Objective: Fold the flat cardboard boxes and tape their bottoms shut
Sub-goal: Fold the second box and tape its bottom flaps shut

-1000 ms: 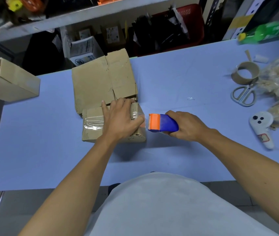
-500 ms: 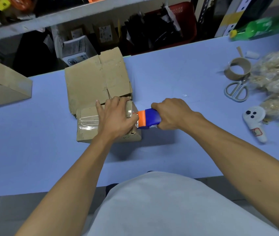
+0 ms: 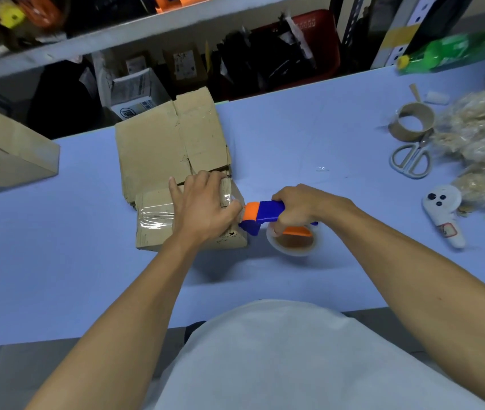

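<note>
Cardboard box (image 3: 158, 220) lay on the table (image 3: 294, 137) under the left hand (image 3: 202, 205), pressed flat; at its 3 o'clock, the right hand (image 3: 303, 207) gripped the tape dispenser (image 3: 262, 216).

No words or numbers here can be read.

A white box (image 3: 136, 93) behind the far edge of the table (image 3: 58, 261) has printed lines and a dark logo, but they are too blurry to make out. The red crate (image 3: 321, 39) further back has small pale marks near its top rim, also too small to read. A white gadget (image 3: 443, 216) near the right edge of the table has a red-rimmed sticker with nothing clear on it.
</note>
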